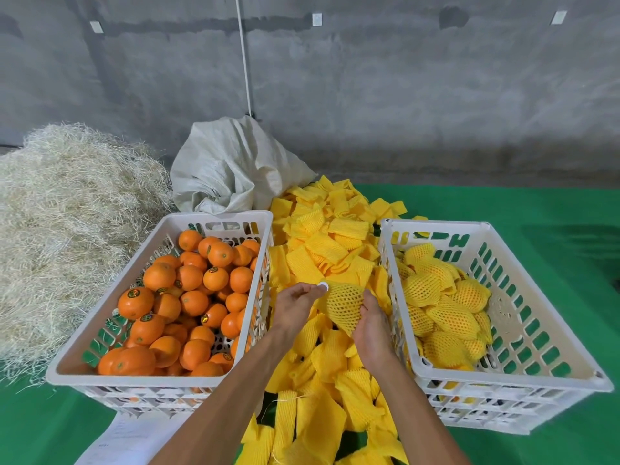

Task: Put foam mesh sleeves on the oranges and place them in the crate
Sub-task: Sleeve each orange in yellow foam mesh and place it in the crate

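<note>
sleeve [345,305] soft, light, stretchy, likely orange inside | left hand [295,308] and right hand [370,325] grip it, left of right crate [570,360] | hold fruit's bulge, not loose mesh ends

oranges [188,297]: orange, green stickers
sleeves [322,250]: yellow mesh
crates [496,380]: white lattice
tabletop [553,209]: green
sack [235,169]: off-white
straw [67,213]: pale

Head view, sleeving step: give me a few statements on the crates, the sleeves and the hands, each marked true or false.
1. The left crate holds bare oranges. True.
2. The right crate is empty. False: it holds sleeved oranges.
3. Both hands, left hand and right hand, hold one sleeved orange. True.
4. Loose foam sleeves lie inside the left crate. False: they lie between the crates.
</note>
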Motion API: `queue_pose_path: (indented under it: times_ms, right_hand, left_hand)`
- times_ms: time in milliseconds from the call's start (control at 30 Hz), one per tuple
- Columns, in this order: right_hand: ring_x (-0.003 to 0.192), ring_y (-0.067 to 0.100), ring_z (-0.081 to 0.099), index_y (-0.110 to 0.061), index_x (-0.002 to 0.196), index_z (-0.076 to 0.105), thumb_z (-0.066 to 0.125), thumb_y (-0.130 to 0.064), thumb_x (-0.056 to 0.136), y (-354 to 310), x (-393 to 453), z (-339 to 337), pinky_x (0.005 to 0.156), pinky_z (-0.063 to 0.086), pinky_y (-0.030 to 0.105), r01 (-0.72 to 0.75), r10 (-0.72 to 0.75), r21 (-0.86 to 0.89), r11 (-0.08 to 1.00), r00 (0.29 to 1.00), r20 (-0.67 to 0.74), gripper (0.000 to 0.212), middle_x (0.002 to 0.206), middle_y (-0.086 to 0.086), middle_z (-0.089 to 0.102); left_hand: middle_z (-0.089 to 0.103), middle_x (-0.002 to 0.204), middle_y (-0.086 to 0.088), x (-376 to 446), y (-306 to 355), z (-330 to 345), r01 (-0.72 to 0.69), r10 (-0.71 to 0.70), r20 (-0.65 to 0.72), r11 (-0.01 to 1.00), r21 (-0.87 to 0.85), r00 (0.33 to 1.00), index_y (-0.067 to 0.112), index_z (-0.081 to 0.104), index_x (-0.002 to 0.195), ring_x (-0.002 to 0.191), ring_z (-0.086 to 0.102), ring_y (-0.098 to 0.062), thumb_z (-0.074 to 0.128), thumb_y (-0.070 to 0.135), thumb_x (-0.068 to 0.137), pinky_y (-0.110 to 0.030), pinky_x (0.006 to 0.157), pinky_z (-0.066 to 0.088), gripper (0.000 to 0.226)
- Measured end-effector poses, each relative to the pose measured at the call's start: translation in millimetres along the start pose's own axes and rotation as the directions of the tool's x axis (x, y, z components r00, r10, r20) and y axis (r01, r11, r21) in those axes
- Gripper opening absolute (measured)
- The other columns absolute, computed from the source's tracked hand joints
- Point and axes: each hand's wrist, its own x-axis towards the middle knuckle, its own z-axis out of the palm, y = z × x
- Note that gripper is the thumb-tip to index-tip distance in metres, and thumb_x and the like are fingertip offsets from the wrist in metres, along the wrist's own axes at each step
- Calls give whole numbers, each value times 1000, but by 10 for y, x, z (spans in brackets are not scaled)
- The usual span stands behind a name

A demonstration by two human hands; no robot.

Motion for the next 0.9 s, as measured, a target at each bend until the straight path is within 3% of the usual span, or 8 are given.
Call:
queue_pose_path:
  times_ms: [100,333,733,767,800,833,867,900]
  right_hand:
    - [139,17,37,-30,155,36,48,-53,102,-5,-43,-13,97,34,36,11,-13,-47,999,999,-38,59,164,1,27]
    - [147,24,35,-25,152,41,58,-51,99,-39,-101,-58,109,37,44,113,-121,-93,989,989,-83,62,161,-3,36]
    - [140,14,45,-13,153,41,61,-45,99,-619,-376,-466,98,39,31,355,-364,-83,931,919,-149,66,155,-1,46]
    - [133,9,50,-6,146,45,62,-42,99,-664,-392,-546,90,41,29,368,-379,-92,925,912,-159,62,146,1,54]
    - [125,3,40,2,132,51,64,-38,99,-716,-421,-622,93,47,47,385,-397,-99,917,901,-175,53,128,2,63]
    - [99,-5,19,2,111,57,65,-35,99,-758,-437,-714,94,14,25,403,-417,-108,909,890,-184,41,124,-10,40]
    - [65,-5,23,-6,91,56,67,-33,98,-808,-464,-805,68,25,24,409,-429,-131,903,880,-202,29,66,-20,38]
    - [55,-3,34,-16,81,49,68,-31,97,-849,-481,-907,64,26,19,439,-470,-175,881,854,-223,30,57,-14,52]
  left_hand:
    - [71,65,22,9,2,-13,-8,8,5,1000,9,1000,18,73,72,64,61,18,84,26,86,1,52,38,20]
    - [57,55,9,-81,80,46,-98,97,28,994,42,995,2,74,82,46,48,1,83,33,87,-10,46,39,33]
    - [66,76,0,-390,425,766,-229,235,175,972,-51,956,9,71,80,66,70,-17,75,36,95,-26,48,45,30]
    - [65,76,-1,-419,438,856,-245,251,195,968,-53,948,10,71,79,65,69,-16,75,35,95,-27,48,45,30]
    - [66,75,-2,-445,443,947,-254,259,209,966,-52,943,9,71,79,64,68,-16,75,34,95,-27,49,46,30]
    - [67,73,-1,-469,433,1040,-264,268,218,963,-49,938,9,72,79,63,67,-15,75,34,95,-28,50,47,30]
    - [67,70,1,-498,413,1140,-276,280,227,960,-49,933,10,73,80,63,66,-14,75,34,95,-27,52,49,28]
    - [66,69,3,-532,394,1248,-286,291,236,957,-54,927,11,73,80,64,66,-13,75,34,95,-26,54,51,27]
